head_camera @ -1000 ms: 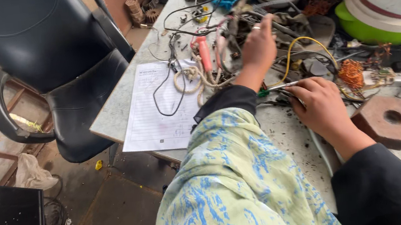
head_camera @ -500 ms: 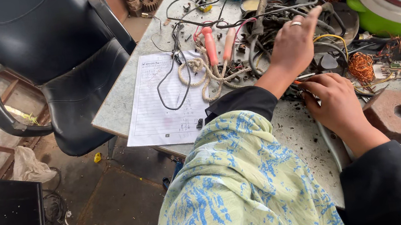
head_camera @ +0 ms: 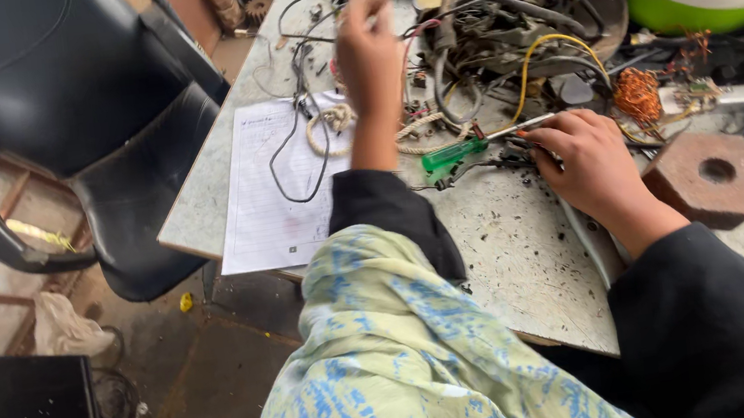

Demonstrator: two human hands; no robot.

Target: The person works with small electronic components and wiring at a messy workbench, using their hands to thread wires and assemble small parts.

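Screwdriver (head_camera: 467, 145) with green handle lies on the table (head_camera: 507, 250), just left of the right hand.
Its long axis runs left to right, shaft pointing right toward the right hand (head_camera: 585, 157), which is curled on dark wires. Left hand (head_camera: 368, 51) is raised over tangled wires (head_camera: 482, 28), fingers pinched; blur hides what they grip. Green bowl (head_camera: 676, 11) is cut off, contents unclear.
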